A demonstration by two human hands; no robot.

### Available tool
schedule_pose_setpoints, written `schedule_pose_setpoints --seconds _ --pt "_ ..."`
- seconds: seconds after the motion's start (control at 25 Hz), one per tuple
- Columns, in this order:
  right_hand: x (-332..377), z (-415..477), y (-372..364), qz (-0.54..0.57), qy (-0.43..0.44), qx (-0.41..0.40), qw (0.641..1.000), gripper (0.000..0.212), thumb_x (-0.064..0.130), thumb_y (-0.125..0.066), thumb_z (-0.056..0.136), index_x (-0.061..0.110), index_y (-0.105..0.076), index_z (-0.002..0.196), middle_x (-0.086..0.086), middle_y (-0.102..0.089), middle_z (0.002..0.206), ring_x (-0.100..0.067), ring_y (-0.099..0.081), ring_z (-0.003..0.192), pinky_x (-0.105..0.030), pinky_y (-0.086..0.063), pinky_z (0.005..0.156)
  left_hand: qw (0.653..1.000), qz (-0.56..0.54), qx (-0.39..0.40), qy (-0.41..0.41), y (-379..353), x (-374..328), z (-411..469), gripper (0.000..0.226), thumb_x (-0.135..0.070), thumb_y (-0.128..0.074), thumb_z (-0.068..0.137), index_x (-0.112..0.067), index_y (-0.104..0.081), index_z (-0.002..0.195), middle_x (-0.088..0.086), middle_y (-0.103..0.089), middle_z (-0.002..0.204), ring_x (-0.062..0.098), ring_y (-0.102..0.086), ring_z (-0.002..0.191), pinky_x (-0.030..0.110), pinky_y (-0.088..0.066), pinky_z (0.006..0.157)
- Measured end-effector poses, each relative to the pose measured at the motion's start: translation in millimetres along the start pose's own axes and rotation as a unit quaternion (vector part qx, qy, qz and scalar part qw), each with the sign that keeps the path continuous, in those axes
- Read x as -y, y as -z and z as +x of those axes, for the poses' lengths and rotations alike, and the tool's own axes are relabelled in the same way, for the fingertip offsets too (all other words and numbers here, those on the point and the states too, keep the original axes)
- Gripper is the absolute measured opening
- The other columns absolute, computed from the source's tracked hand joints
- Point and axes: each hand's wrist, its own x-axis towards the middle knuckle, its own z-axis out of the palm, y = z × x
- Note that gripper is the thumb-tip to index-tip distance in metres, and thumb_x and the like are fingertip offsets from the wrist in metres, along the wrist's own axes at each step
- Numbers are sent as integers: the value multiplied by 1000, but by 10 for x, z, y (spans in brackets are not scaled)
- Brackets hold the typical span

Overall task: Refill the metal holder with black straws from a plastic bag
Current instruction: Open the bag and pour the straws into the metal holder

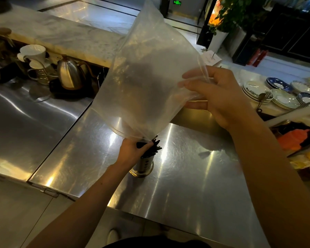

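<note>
Bare forearms & hands; dark top at btm.

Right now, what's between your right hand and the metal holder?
Head view: the clear plastic bag runs from the right hand down to the left hand, gripping the black straws in the metal holder.

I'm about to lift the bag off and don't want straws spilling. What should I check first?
1. Metal holder upright on the steel counter: ok.
2. Black straws standing in the holder: ok.
3. Right hand holds the plastic bag raised: ok.
4. Left hand grips the straws at the bag's mouth: ok.
5. Bag fully emptied: cannot tell; dark shading shows through the film.
</note>
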Motion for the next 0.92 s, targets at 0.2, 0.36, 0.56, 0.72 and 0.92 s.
schedule_pose_setpoints --seconds 0.2,0.36,0.56,0.72,0.92 --pt "-35 8 106 -10 9 -42 999 23 9 -68 89 6 -67 112 -7 -70 108 -10 -74 81 -21 -57 59 999 33 1 -29 -14 135 54 15 -35 -63 89 -30 -76 93 -8 -70 104 10 -63 102 36 -53 88" --pt "-88 20 177 -13 8 -73 997 20 12 -68 89 11 -68 109 -5 -68 113 -10 -73 83 -22 -58 61 999 45 7 -8 -8 197 -37 20 -31 -61 93 -25 -73 107 1 -55 134 17 -50 123 38 -45 104" --pt "-196 4 204 9 -7 -107 994 23 9 -67 89 8 -67 112 -10 -68 113 -19 -73 87 -26 -59 63 1000 -19 -13 -14 38 3 -141 37 -26 -69 88 -16 -59 122 -7 -58 118 -3 -54 101 16 -48 90" --pt "-370 -74 195 96 -29 -157 982 24 12 -65 91 10 -64 115 -7 -71 106 -19 -75 87 -27 -59 65 999 -39 -6 -6 145 28 -148 54 -43 -64 85 -15 -53 129 -11 -54 123 -2 -53 107 -2 -36 87" --pt "-666 -129 218 208 -98 -177 957 26 21 -62 94 6 -62 116 -14 -72 106 -25 -75 89 -34 -60 69 999 -33 2 19 115 96 -164 46 -40 -40 95 -13 -55 129 7 -54 136 21 -47 125 43 -41 108"
